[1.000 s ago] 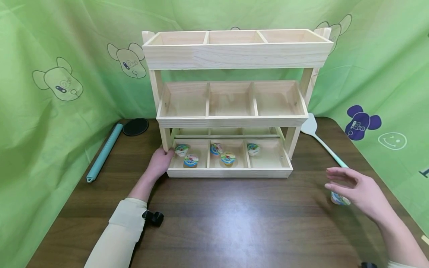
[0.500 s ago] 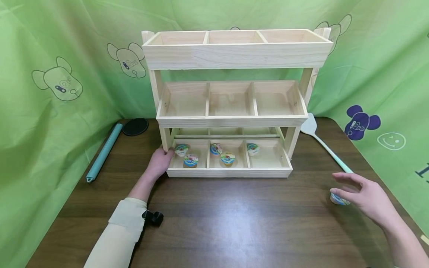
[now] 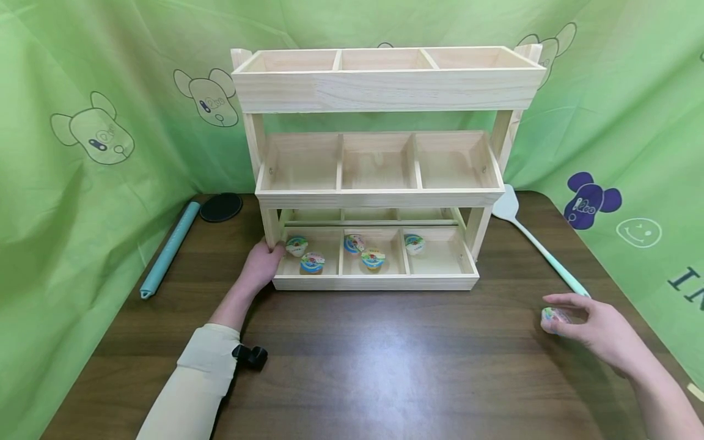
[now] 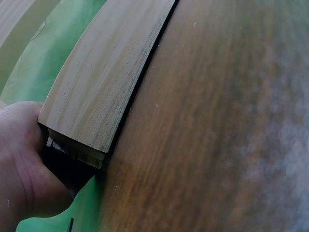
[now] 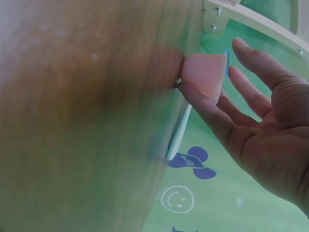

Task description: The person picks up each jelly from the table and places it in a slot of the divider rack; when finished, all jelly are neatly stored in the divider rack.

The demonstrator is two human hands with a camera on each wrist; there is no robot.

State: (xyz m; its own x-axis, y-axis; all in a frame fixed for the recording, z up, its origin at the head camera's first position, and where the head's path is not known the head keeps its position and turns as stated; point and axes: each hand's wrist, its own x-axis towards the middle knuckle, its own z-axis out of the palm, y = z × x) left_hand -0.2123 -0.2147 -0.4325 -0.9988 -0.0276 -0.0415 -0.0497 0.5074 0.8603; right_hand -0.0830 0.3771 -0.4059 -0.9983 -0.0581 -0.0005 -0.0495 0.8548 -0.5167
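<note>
A three-tier wooden display rack (image 3: 385,91) stands upright on the table. My left hand (image 3: 261,264) grips the left end of its bottom tray (image 3: 379,284); in the left wrist view the thumb lies at the tray's corner and the other fingers are hidden. To the right, my right hand (image 3: 596,327) curls round a small jelly cup (image 5: 203,72) with pinkish sides and a blue-edged lid, close on the table. One digit lies against the cup's side in the right wrist view. Several similar jelly cups (image 3: 373,261) lie in the bottom tray's compartments.
A pale flyswatter (image 3: 541,247) lies right of the rack, its handle end near my right hand. At the left are a rolled teal bundle (image 3: 172,249) and a black disc (image 3: 221,208). Green printed cloth (image 3: 110,55) hangs behind and at both sides.
My right hand has lowered and its fingers have closed in round the jelly cup, which has shifted slightly away from me and turned. My left hand stays on the rack.
</note>
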